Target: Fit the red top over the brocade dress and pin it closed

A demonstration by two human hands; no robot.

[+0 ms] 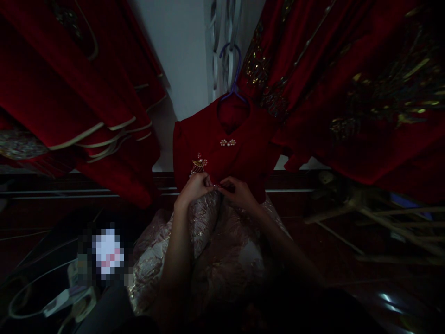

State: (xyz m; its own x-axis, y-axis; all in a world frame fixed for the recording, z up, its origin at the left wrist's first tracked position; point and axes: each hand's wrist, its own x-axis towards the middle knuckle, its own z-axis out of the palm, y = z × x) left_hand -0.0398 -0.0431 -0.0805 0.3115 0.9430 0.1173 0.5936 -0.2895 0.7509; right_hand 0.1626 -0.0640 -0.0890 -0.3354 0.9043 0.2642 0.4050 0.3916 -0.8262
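Note:
A short red jacket [198,130] hangs upright on a purple hanger [239,62]. A beaded pearl clasp [228,143] sits at its upper front, and a gold and pearl brooch [199,162] with dangling strands is on its left side in view. At the lower front edge, my left hand [197,188] and my right hand [238,191] meet, fingertips pinched. Between them shows a small pale beaded fastener, partly covered by the fingers. Below the jacket spreads a pale pink, glittery skirt [205,218], behind my forearms.
Red garments with pale trim [100,93] hang at left. Others with gold sequin embroidery [257,65] hang at right. A white metal scroll frame [227,65] holds the hanger. Wooden rods or legs [375,218] stand at lower right. A white cable [21,292] lies lower left.

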